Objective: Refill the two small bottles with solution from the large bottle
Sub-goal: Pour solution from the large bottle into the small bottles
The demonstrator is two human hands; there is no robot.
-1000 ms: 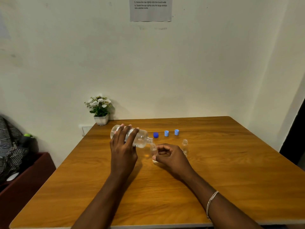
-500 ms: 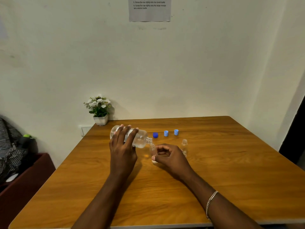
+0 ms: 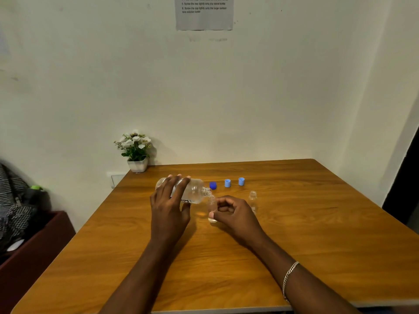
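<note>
Centrally, the left hand [image 3: 169, 209] curls round the tilted large bottle [image 3: 196, 191], covering its label; the right hand [image 3: 235, 214] pinches a small bottle [image 3: 212, 203], fill level unclear.

Left hand [image 3: 169, 207] grips the large bottle [image 3: 192, 191], tipped nearly level, its open mouth at the neck of a small bottle [image 3: 212, 209] held upright on the table [image 3: 317, 245] by the right hand [image 3: 235, 215]. A second small bottle [image 3: 252, 200] stands just right of that hand. Behind: a dark blue cap [image 3: 213, 185], two light blue caps [image 3: 227, 183] [image 3: 241, 181], and a potted plant [image 3: 135, 150] at the far left corner.
</note>
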